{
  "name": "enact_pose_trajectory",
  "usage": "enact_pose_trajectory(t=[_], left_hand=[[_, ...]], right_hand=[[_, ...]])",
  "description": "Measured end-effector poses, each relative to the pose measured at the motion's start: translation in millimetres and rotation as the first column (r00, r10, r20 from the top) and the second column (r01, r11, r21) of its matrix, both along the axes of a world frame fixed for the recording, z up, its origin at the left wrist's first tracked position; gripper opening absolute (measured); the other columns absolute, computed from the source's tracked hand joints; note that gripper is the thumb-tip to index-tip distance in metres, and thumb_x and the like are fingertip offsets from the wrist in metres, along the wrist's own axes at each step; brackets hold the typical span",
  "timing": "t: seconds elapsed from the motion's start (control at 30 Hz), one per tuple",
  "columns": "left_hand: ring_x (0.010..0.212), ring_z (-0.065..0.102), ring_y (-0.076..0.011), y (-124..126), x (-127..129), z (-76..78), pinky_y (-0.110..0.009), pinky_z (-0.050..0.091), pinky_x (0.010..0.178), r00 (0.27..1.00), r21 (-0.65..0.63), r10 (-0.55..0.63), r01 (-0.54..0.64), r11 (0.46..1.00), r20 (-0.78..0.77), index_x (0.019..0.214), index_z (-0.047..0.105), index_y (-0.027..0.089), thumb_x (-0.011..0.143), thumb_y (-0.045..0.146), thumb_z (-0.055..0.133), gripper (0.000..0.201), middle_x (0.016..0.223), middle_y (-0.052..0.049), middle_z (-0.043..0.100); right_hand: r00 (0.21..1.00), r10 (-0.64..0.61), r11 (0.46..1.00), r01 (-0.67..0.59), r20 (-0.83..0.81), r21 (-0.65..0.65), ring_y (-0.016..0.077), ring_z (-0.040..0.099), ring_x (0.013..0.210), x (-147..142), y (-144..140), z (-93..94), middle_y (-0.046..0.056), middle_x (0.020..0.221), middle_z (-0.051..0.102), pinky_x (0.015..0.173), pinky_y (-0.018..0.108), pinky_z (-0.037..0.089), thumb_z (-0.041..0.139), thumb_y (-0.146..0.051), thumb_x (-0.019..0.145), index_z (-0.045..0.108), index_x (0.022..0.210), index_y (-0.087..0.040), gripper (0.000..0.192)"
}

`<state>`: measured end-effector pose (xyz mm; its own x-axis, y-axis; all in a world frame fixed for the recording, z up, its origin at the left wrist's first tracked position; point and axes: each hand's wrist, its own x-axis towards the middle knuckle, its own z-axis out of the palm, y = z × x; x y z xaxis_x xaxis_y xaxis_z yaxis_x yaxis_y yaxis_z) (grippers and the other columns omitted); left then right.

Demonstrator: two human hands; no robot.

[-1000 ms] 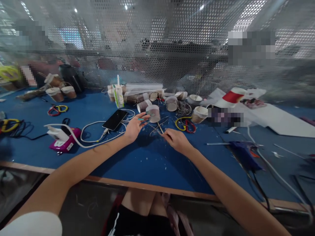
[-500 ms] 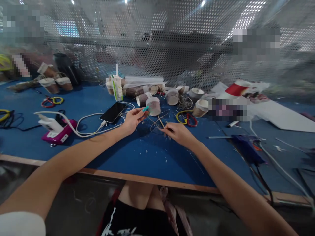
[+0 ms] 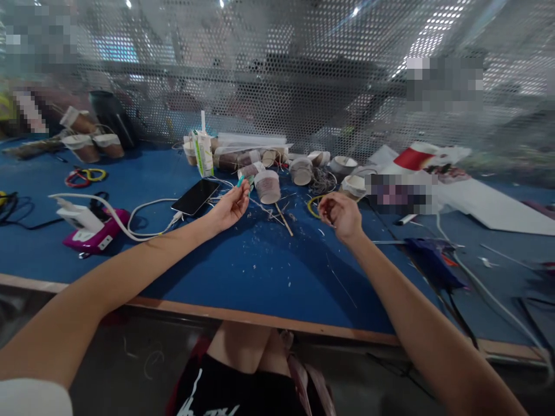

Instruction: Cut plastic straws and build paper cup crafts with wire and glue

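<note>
On blue table [image 3: 243, 271], left hand [image 3: 229, 207] pinching one teal piece [image 3: 241, 180], right hand [image 3: 342, 215] over scissors [image 3: 313, 203]

Lots of bare blue surface [image 3: 243, 271] near the front edge, with only tiny scraps, so easy room there for a hand. Straight ahead, blocked by a crowd of paper cups [image 3: 267, 186], a milk carton [image 3: 203, 153] and thin sticks [image 3: 284, 218]. To the left, a phone [image 3: 195, 197], a white cable [image 3: 143, 215] and a pink box [image 3: 93, 234] in the way. To the right, black wires [image 3: 451, 312] and white sheets [image 3: 481, 202]. At the back, a wall of mesh [image 3: 277, 75].
</note>
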<state>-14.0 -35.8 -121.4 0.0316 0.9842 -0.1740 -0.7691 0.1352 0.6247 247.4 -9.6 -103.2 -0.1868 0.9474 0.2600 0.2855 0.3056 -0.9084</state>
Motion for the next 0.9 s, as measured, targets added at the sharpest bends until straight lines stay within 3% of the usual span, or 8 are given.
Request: enact_pose_trajectory(t=[0.1,0.17,0.23,0.33,0.53,0.67,0.77,0.9], left_hand=[[0.054,0.059,0.0005,-2.9,-0.7,2.1,-0.009,0.050,0.053,0.998,0.037,-0.067,0.066,0.997,0.011,0.096,0.064,0.017,0.093,0.009,0.042,0.024,0.070,0.005,0.064],[0.053,0.061,-0.0008,-4.6,-0.7,0.8,-0.009,0.051,0.052,0.992,0.092,-0.126,0.127,0.988,-0.016,0.104,0.063,0.017,0.091,0.006,0.044,0.026,0.071,0.005,0.064],[0.051,0.061,-0.0017,-5.2,-0.7,-1.3,-0.010,0.051,0.051,0.985,0.131,-0.171,0.174,0.976,-0.030,0.110,0.061,0.016,0.089,0.005,0.046,0.028,0.069,0.005,0.063],[0.049,0.059,-0.0020,-5.6,-0.7,-3.2,-0.010,0.050,0.048,0.982,0.161,-0.186,0.190,0.968,-0.043,0.112,0.060,0.015,0.089,0.003,0.045,0.030,0.065,0.004,0.061],[0.044,0.056,-0.0014,-6.3,0.6,0.2,-0.010,0.047,0.046,0.983,0.120,-0.136,0.150,0.981,-0.120,0.110,0.061,0.013,0.090,0.002,0.041,0.030,0.060,0.004,0.060],[0.045,0.056,-0.0018,-6.2,1.6,1.6,-0.011,0.047,0.046,0.982,0.095,-0.120,0.134,0.986,-0.143,0.114,0.060,0.015,0.090,0.003,0.043,0.032,0.060,0.005,0.060],[0.046,0.057,-0.0022,-6.8,1.8,1.8,-0.011,0.046,0.046,0.982,0.089,-0.123,0.137,0.987,-0.146,0.117,0.060,0.017,0.090,0.003,0.045,0.034,0.060,0.005,0.060],[0.047,0.059,-0.0028,-6.5,1.4,1.4,-0.011,0.047,0.046,0.979,0.081,-0.128,0.142,0.986,-0.158,0.115,0.061,0.016,0.090,0.003,0.044,0.033,0.060,0.004,0.061]], right_hand=[[0.987,-0.032,0.996,0.019,0.160,0.084,0.0117,0.046,0.049,-10.0,-5.6,-7.0,0.000,0.057,0.051,0.047,0.026,0.038,0.059,-0.046,0.070,0.047,0.064,-0.021,0.028],[0.914,-0.027,0.977,-0.062,0.404,0.205,0.0175,0.054,0.064,-19.8,-12.5,-12.8,0.004,0.071,0.057,0.059,0.032,0.046,0.066,-0.041,0.065,0.050,0.071,-0.021,0.026],[0.829,-0.043,0.951,-0.137,0.558,0.277,0.0221,0.057,0.075,-27.5,-17.3,-17.8,0.008,0.081,0.058,0.069,0.038,0.049,0.067,-0.036,0.064,0.050,0.078,-0.020,0.027],[0.802,-0.045,0.952,-0.147,0.595,0.270,0.0212,0.058,0.071,-29.1,-18.6,-19.6,0.008,0.084,0.058,0.067,0.039,0.050,0.061,-0.027,0.068,0.049,0.089,-0.019,0.025],[0.913,0.179,0.981,-0.135,0.366,-0.142,0.0116,0.054,0.041,-13.6,-18.4,1.7,0.000,0.074,0.059,0.037,0.025,0.044,0.059,-0.018,0.071,0.043,0.117,-0.022,0.050],[0.956,0.214,0.935,-0.141,0.200,-0.324,0.0087,0.047,0.030,-6.9,-14.9,15.2,-0.005,0.050,0.055,0.027,0.018,0.033,0.058,-0.012,0.068,0.058,0.095,-0.017,0.028],[0.994,0.113,0.925,-0.109,-0.009,-0.365,0.0072,0.043,0.027,-2.1,-11.5,24.0,-0.002,0.044,0.055,0.024,0.017,0.027,0.055,-0.012,0.067,0.060,0.066,-0.016,0.007],[0.955,0.011,0.949,-0.103,-0.295,-0.299,0.0110,0.060,0.048,1.9,-12.4,37.1,0.005,0.068,0.070,0.036,0.019,0.046,0.058,-0.019,0.072,0.066,0.073,-0.017,0.008]])
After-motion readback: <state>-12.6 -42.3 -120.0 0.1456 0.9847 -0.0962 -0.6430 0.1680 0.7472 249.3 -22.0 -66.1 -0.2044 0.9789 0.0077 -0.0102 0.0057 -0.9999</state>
